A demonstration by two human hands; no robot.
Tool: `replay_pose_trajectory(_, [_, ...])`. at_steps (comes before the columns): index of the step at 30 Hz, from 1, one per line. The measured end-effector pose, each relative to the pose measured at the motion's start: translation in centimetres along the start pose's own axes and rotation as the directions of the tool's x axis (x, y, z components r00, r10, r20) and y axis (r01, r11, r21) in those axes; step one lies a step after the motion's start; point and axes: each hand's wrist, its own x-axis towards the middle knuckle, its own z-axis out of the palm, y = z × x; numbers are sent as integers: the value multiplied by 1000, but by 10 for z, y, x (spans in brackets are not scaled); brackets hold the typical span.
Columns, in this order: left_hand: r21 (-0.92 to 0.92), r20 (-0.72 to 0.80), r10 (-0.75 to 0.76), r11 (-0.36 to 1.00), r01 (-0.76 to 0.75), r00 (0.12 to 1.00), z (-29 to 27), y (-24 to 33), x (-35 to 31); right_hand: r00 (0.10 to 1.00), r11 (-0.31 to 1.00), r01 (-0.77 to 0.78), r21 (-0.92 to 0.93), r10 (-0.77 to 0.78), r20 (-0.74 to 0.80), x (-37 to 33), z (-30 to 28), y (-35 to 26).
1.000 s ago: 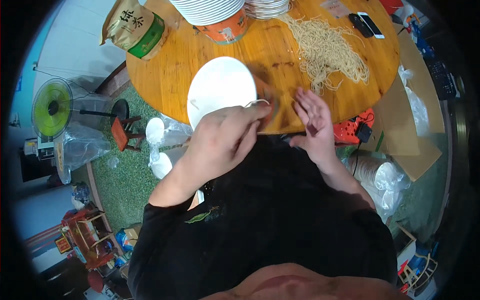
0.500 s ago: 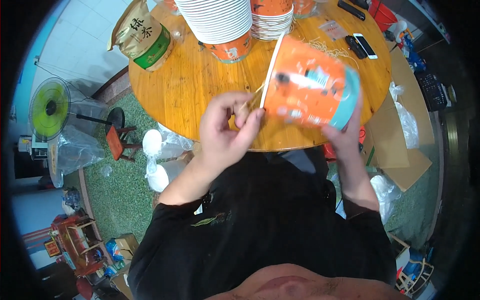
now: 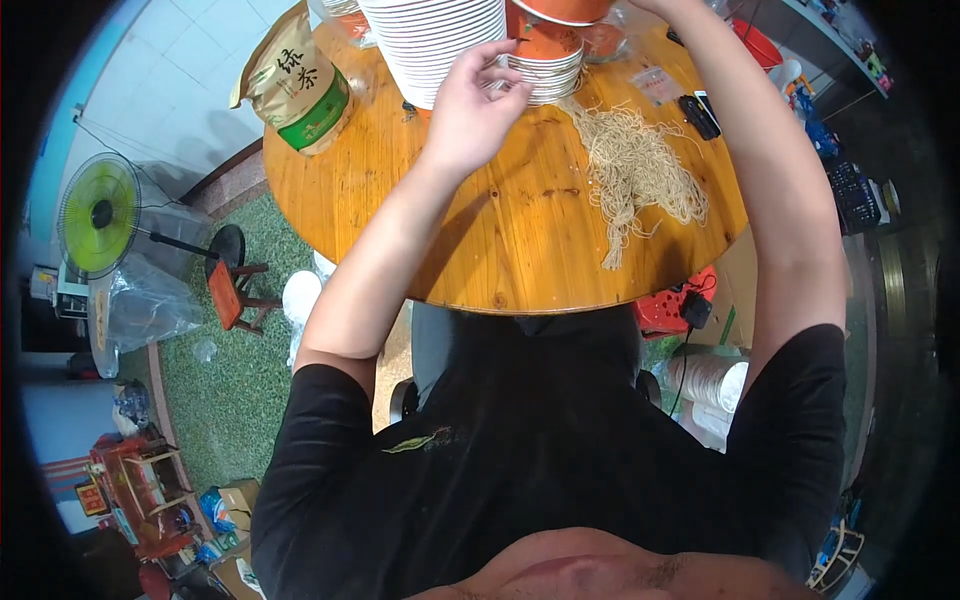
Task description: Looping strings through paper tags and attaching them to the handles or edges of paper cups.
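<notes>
My left hand (image 3: 475,112) is raised over the table with its fingers apart and slightly bent, holding nothing. It is in front of a tall stack of white-rimmed paper buckets (image 3: 435,50). Beside that stands a shorter stack of orange paper buckets (image 3: 548,50), rims down. My right arm stretches to the far side, and only part of my right hand (image 3: 652,5) shows at the top edge. Above the shorter stack, next to this hand, hangs another orange paper bucket (image 3: 562,9), its rim apart from the rims below; its upper part is cut off.
A pile of thin tan strands (image 3: 640,170) lies right of centre on the round wooden table (image 3: 490,250). A gold and green pouch (image 3: 300,90) stands at the left. A black object (image 3: 700,117) and a small clear bag (image 3: 655,85) lie at the right. A green fan (image 3: 100,215) stands on the floor.
The orange bucket moved from in front of me to above the far stack, uncovering the strand pile. My left hand let go of it and moved away from me; my right arm reached out.
</notes>
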Motion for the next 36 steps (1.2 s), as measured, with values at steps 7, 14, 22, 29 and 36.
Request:
replay_pose_trajectory(7, [944, 52, 873, 116, -310, 485, -29, 55, 20, 949, 987, 157, -39, -140, 282, 34, 58, 22])
replay_pose_trajectory(14, [918, 133, 515, 259, -302, 847, -68, 88, 51, 939, 965, -40, -259, 125, 321, 17, 56, 1])
replay_pose_trajectory(22, [872, 63, 260, 456, -180, 964, -93, 116, 50, 858, 922, 129, 364, -288, 425, -21, 73, 21])
replay_pose_trajectory(29, [814, -3, 100, 579, -56, 995, -107, 129, 47, 999, 789, -37, 614, 25, 29, -109, 102, -87])
replay_pose_trajectory(36, [782, 72, 75, 615, -103, 995, -108, 134, 64, 941, 745, -337, 575, 293, 171, -126, 140, -135])
